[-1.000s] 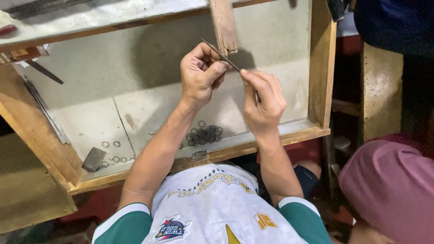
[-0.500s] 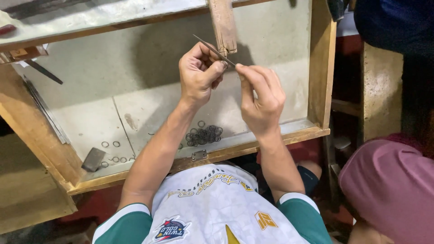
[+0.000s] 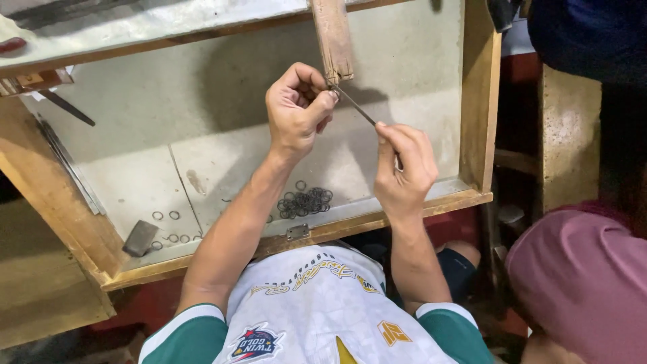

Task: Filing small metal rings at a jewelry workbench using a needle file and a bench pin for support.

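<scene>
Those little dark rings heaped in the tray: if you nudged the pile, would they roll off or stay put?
The rings look like thin, flat wire loops, so they would probably slide and scatter rather than roll. They seem light for their size and easily flicked. The tray's raised wooden front edge would likely stop them. Interlinked or loose, I cannot tell.

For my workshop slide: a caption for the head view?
Left hand steadies work at a wooden peg; right hand holds a thin file.

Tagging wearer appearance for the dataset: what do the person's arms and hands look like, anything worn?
Both forearms are bare. Left hand and right hand wear no gloves; no rings or watch visible. Short green sleeves with a white band at the cuff, on a white patterned jersey.
</scene>
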